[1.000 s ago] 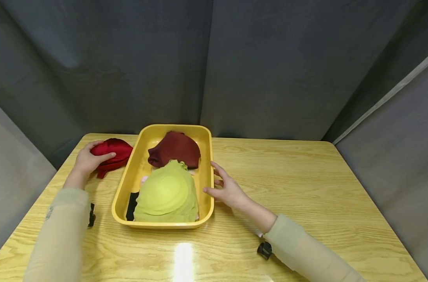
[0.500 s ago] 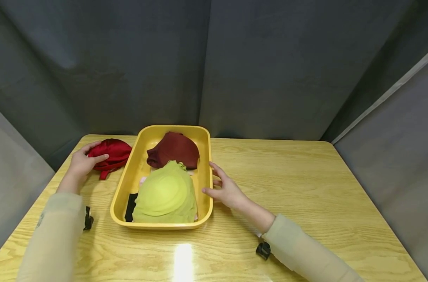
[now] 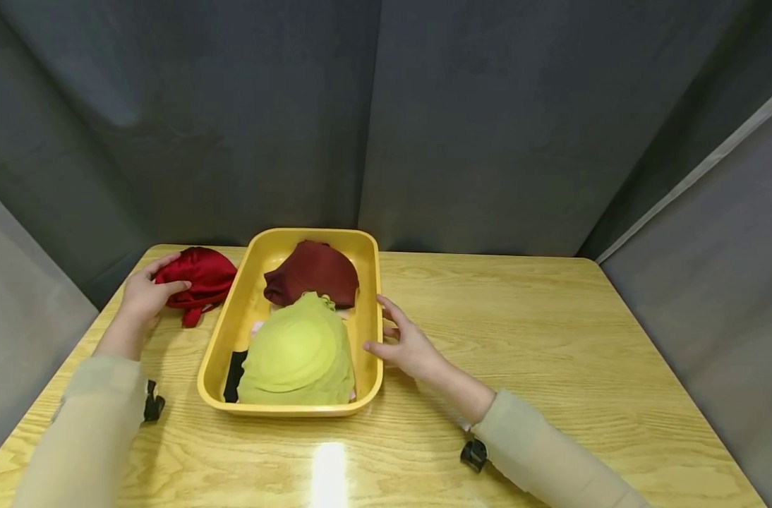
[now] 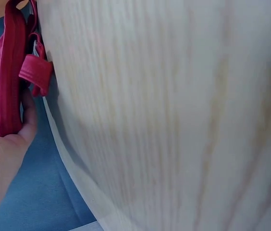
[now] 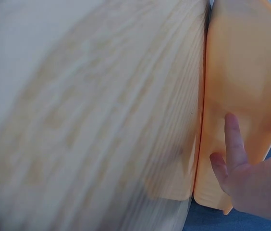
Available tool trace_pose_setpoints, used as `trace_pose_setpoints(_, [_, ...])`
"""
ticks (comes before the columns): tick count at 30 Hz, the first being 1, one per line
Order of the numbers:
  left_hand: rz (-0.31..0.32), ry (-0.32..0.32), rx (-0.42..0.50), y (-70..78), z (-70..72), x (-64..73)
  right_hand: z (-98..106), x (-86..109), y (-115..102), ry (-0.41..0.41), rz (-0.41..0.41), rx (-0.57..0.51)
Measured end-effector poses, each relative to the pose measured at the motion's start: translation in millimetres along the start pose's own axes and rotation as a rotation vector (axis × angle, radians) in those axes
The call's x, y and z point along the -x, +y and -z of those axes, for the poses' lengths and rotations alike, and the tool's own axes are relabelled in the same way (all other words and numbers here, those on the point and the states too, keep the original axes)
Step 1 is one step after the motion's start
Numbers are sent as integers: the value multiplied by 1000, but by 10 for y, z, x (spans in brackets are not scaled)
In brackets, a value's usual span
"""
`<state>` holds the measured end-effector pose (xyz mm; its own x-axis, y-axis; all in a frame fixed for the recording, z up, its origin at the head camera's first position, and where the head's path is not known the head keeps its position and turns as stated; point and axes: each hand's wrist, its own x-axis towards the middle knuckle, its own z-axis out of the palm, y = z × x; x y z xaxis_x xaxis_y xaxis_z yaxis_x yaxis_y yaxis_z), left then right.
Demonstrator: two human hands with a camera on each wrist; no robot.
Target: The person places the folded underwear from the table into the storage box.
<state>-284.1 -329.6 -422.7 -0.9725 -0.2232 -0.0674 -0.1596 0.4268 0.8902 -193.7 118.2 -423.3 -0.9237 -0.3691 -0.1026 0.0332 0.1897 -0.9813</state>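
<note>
At the table's left side, my left hand (image 3: 143, 293) grips a folded red satin bra (image 3: 204, 275), thumb on the near side and fingers behind. The left wrist view shows the band and strap of the red bra (image 4: 10, 72) between thumb and fingers. My right hand (image 3: 411, 347) holds the right rim of a yellow plastic tray (image 3: 212, 353), thumb over the rim. Its fingers lie against the tray's outer wall (image 5: 251, 62) in the right wrist view. Inside the tray, a dark maroon bra (image 3: 316, 271) lies behind a lime-yellow bra (image 3: 297, 353).
A black piece of fabric (image 3: 235, 376) and a bit of pink show beside the lime bra. The wooden table (image 3: 519, 331) extends to the right, with a grey curtain (image 3: 487, 127) along its back edge. A black wrist mount (image 3: 473, 455) hangs by the right sleeve.
My left hand has drawn slightly left and toward me, with the red bra turning a little and its strap tab shifting nearer. The right hand stays on the tray rim.
</note>
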Motion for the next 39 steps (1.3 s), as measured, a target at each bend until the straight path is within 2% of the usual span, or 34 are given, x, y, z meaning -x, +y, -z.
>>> trace_pose_setpoints(9, [2,43,10,60,30,104,-1,-4,6,-22,17,-3])
trace_pose_setpoints(17, [10,39,57,147,63,187,-2,1,-11,-33,14,-20])
trace_pose_setpoints(20, [5,45,97,187,87,214,3,-5,0,-34,14,-19])
trace_pose_setpoints(23, [-1,43,174,224,119,250,11,-10,9,-35,18,-15])
trace_pose_setpoints(28, [-19,39,311,274,160,303,-4,78,-160,-51,8,-49])
trace_pose_setpoints(31, [-40,46,354,302,180,338,-9,118,-235,-55,1,-49])
trace_pose_setpoints(39, [-78,82,449,370,245,439,-13,121,-226,-51,17,-38])
